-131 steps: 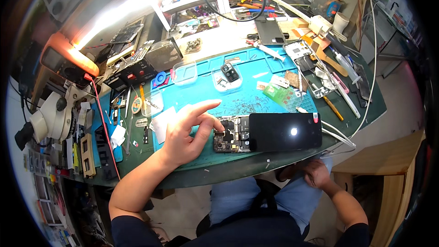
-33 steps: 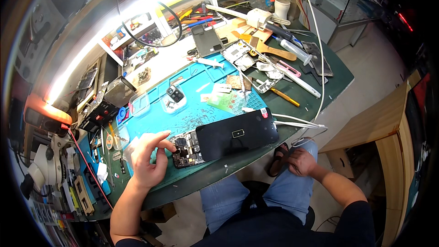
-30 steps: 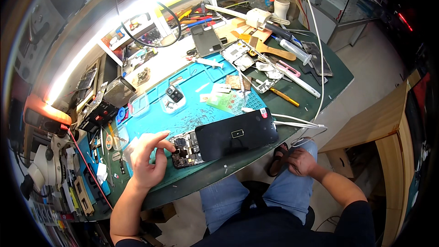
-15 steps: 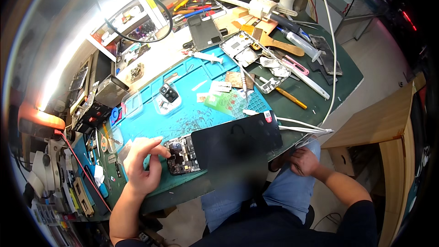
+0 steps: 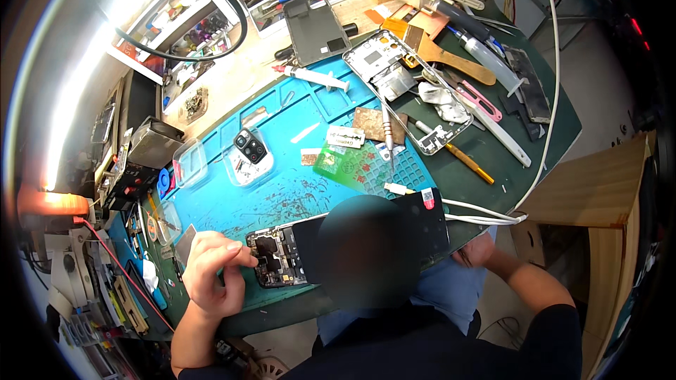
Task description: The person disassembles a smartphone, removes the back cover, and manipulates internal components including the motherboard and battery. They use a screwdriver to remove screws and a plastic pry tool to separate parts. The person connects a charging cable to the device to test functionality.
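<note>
An opened phone lies at the mat's near edge with its circuit board bare. Its right part and the panel beside it form a long black surface, with a small red and white sticker; a round blurred patch hides the middle. My left hand is at the phone's left end, fingers bent and fingertips at the board's edge. Its thumb stands apart, and I see nothing held. By the table's front right edge, my right hand rests on my thigh, loosely curled, its fingers partly shaded.
On the blue mat stand a clear tray with a camera module, a green card and a blade. A metal phone frame, a screwdriver and a brush lie beyond. White cables cross the right edge.
The view has shifted, so the bench sits differently in the picture. My left fingertips stay at the phone's board. My right hand remains on my thigh, now closer to the table edge in view.
</note>
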The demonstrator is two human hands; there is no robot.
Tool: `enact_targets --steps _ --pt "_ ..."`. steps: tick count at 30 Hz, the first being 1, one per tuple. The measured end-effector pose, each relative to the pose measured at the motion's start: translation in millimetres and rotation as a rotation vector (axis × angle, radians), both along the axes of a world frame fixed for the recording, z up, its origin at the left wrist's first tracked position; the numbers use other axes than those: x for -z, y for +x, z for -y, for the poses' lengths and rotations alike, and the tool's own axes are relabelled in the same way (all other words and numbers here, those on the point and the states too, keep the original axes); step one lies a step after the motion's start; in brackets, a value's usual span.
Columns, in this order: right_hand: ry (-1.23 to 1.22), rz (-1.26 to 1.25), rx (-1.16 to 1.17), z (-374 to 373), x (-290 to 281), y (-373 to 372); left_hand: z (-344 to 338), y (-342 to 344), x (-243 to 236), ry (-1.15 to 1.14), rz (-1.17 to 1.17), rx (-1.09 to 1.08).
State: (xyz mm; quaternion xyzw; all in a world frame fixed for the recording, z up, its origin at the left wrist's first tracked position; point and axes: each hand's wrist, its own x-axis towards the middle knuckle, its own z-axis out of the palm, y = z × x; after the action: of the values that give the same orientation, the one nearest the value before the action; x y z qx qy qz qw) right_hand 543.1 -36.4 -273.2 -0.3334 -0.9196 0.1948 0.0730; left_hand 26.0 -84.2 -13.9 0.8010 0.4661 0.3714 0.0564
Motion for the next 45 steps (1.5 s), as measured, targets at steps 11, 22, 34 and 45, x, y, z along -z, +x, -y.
enact_targets --steps 11,22,34,45 --pt "-0.482 -0.045 0.002 15 73 38 2 -1 -6 -0.011 -0.074 0.005" --pt "-0.318 0.022 -0.009 23 54 26 3 0 -8 -0.005 -0.127 0.026" --pt "-0.248 0.024 0.004 13 50 31 2 5 -3 0.029 -0.089 0.116" --pt "-0.019 0.035 -0.036 -9 -3 -4 2 5 1 0.059 -0.096 0.123"
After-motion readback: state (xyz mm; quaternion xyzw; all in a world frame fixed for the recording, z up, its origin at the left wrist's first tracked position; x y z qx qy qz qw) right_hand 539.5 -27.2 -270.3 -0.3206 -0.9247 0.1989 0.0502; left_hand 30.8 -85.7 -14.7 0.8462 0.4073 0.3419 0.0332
